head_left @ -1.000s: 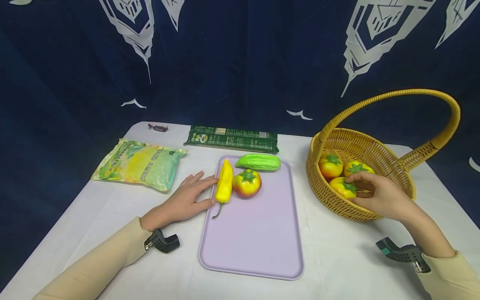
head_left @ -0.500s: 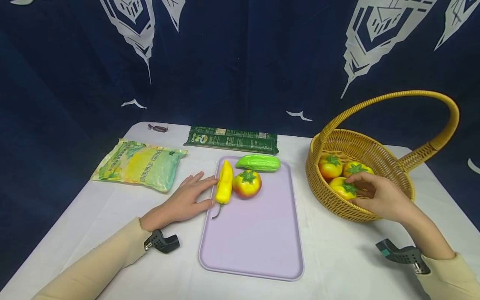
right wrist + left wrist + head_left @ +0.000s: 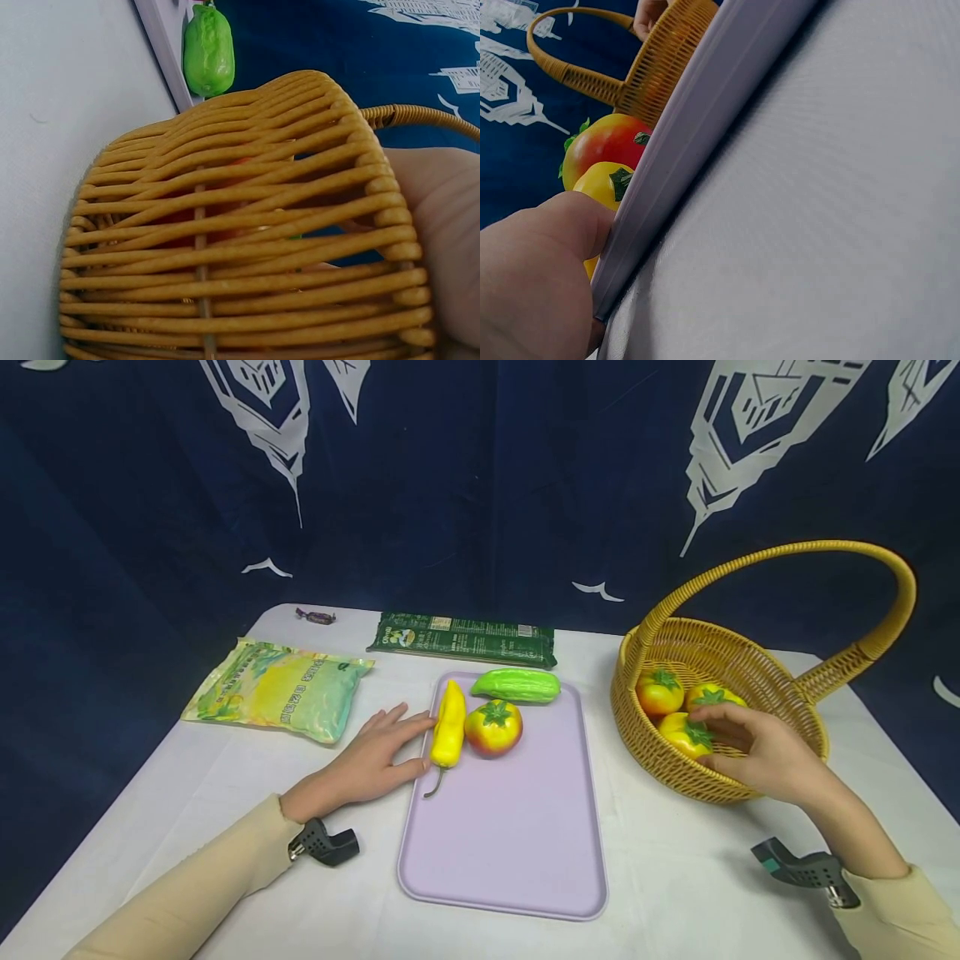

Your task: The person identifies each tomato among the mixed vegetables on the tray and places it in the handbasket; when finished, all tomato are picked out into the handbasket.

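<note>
My left hand (image 3: 371, 764) rests at the left edge of the lilac tray (image 3: 510, 835), fingers extended and thumb against the rim. A yellow pepper (image 3: 450, 727) lies just beside those fingertips. Next to it on the tray sit a yellow-red tomato (image 3: 494, 728) and a green bumpy gourd (image 3: 516, 685). Over on the right, my right hand (image 3: 772, 756) reaches into the wicker basket (image 3: 750, 643), its curled fingers and thumb gripping the front tomato (image 3: 681, 737). Two more tomatoes lie behind that one. In the right wrist view, the basket wall (image 3: 247, 262) mostly hides the grip.
The basket's tall arched handle (image 3: 795, 545) rises above the right hand. A green packet (image 3: 465, 639) lies at the back of the white-covered table, with a wrapped candy (image 3: 316, 616) to its left. Beyond the left hand is a yellow-green soft pack (image 3: 285, 689).
</note>
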A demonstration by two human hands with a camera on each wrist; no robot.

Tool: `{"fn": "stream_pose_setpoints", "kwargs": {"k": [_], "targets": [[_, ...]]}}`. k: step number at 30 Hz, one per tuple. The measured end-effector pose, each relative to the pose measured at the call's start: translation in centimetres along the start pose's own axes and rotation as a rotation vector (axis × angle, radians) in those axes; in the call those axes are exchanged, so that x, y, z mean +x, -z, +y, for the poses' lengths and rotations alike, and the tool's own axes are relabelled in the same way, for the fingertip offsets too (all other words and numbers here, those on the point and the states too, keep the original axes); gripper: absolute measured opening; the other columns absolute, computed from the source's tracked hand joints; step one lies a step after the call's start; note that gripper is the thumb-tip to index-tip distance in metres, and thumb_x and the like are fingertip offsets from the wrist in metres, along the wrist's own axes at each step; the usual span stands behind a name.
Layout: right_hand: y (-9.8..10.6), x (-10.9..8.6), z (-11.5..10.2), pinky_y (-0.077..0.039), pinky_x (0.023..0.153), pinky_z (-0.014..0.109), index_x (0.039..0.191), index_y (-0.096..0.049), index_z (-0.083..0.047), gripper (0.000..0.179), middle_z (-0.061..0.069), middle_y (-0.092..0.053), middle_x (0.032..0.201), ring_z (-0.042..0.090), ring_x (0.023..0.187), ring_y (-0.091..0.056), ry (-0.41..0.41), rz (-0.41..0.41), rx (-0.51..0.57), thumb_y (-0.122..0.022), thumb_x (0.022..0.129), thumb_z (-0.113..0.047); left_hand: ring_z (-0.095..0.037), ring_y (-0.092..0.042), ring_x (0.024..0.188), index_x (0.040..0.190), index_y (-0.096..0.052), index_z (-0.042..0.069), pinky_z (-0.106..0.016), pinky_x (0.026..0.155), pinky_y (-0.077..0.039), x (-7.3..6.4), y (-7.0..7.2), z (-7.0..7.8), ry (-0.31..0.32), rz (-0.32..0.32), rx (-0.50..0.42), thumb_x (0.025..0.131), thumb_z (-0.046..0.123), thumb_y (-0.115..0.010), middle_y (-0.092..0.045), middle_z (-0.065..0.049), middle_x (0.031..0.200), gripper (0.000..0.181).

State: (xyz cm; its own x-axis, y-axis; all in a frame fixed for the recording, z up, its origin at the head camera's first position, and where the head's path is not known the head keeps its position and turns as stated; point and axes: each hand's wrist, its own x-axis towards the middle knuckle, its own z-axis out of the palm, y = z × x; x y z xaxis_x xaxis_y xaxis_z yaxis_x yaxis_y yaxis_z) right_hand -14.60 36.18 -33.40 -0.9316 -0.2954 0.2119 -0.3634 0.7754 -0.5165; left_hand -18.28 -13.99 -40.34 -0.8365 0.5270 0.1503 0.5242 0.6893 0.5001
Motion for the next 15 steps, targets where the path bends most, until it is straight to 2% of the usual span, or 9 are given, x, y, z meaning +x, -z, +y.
{"fn": "stream_pose_setpoints", "kwargs": {"k": [15], "targets": [[0.3,-0.09,-0.14,-0.045,0.08,-0.003,0.125,-0.062,0.003,0.046,0.031,-0.064,0.127,-0.028,0.101,-0.045,-0.059,0.014,0.045,-0.079,0.083,-0.002,-0.047,-0.026,0.154,0.149,-0.052,0.01,-0.067,0.125,-0.016,0.02,-0.05,-0.03,0.001,0.002,-0.006,0.094,0.033,-0.065,-0.05,-0.012,0.157,0.061]]}}
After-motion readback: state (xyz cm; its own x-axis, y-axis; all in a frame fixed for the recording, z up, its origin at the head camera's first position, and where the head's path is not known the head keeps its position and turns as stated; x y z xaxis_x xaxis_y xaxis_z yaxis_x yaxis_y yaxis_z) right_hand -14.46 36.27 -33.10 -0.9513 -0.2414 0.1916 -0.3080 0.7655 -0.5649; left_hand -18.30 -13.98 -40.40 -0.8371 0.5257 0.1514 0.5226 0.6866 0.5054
